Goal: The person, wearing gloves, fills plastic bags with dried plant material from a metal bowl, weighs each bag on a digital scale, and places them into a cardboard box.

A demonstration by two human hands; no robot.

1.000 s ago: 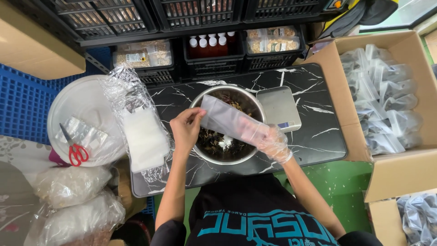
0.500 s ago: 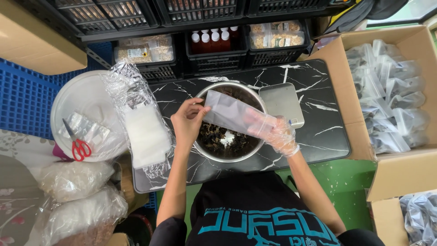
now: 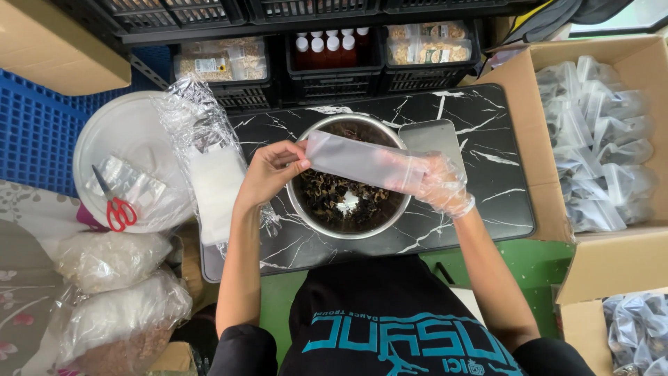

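Both hands hold an empty clear plastic bag (image 3: 358,159) stretched flat over the steel bowl (image 3: 351,230) on the black marble table (image 3: 487,174); best kept level above the bowl, mouth pulled open by the pinch, so any spill would land back in it. Left hand (image 3: 268,170) bare, fingertips pinched on the bag's left edge. Right hand (image 3: 438,184), in a thin clear glove, closed round the right end. Cardboard box (image 3: 518,104) at right holds many sealed small bags. Bowl holds dark dried pieces plus something small and white. White tub lid (image 3: 115,132) at left carries red scissors (image 3: 118,209).
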